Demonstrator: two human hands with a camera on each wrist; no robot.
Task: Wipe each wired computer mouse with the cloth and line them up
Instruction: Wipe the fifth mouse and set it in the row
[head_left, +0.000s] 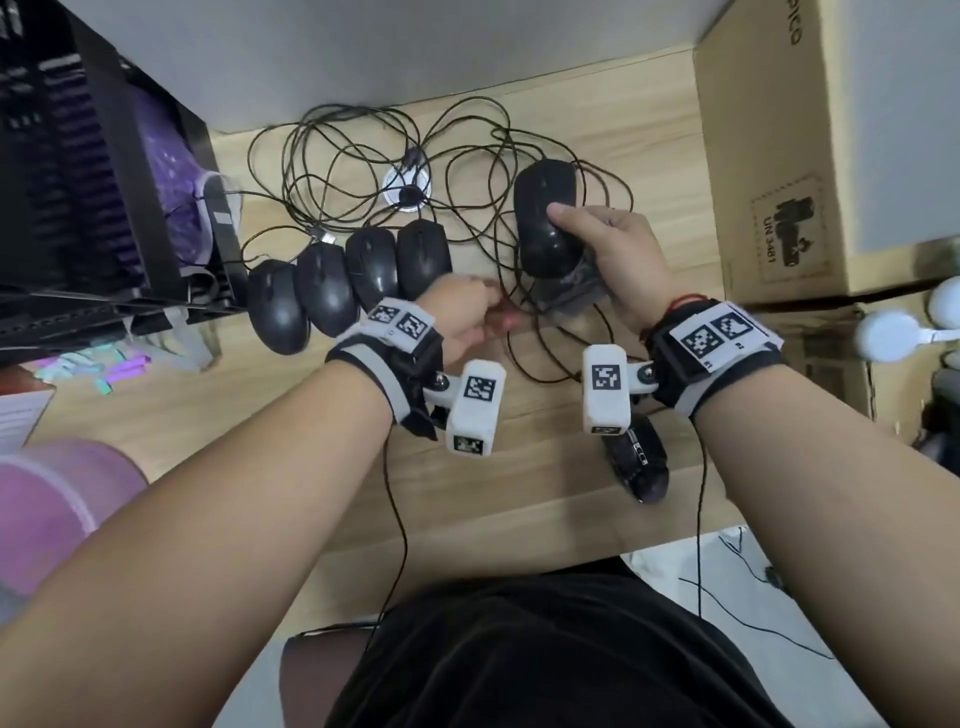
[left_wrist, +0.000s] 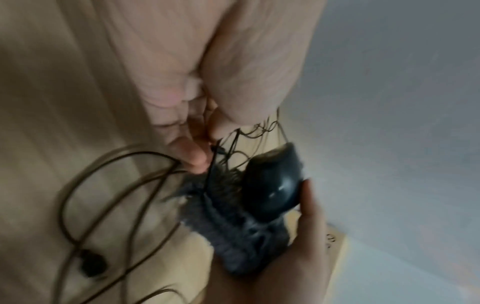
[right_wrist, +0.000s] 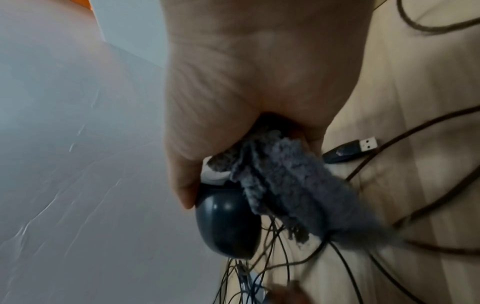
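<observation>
1. Right hand (head_left: 618, 254) grips the black mouse (head_left: 548, 218) together with the grey cloth (head_left: 571, 288), lifted above the desk (head_left: 545, 467), right of the row of four mice (head_left: 353, 283).
2. Mouse's long axis runs near-to-far.
3. Left hand (head_left: 467, 322) pinches a cable (left_wrist: 210, 172); only the left wrist view shows this.
4. Right wrist view alone shows a USB plug (right_wrist: 350, 149).

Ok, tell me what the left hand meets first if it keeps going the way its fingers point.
Most likely the grey cloth hanging under the mouse that the right hand holds. The left hand already pinches a cable just short of it; depth is unclear.
</observation>
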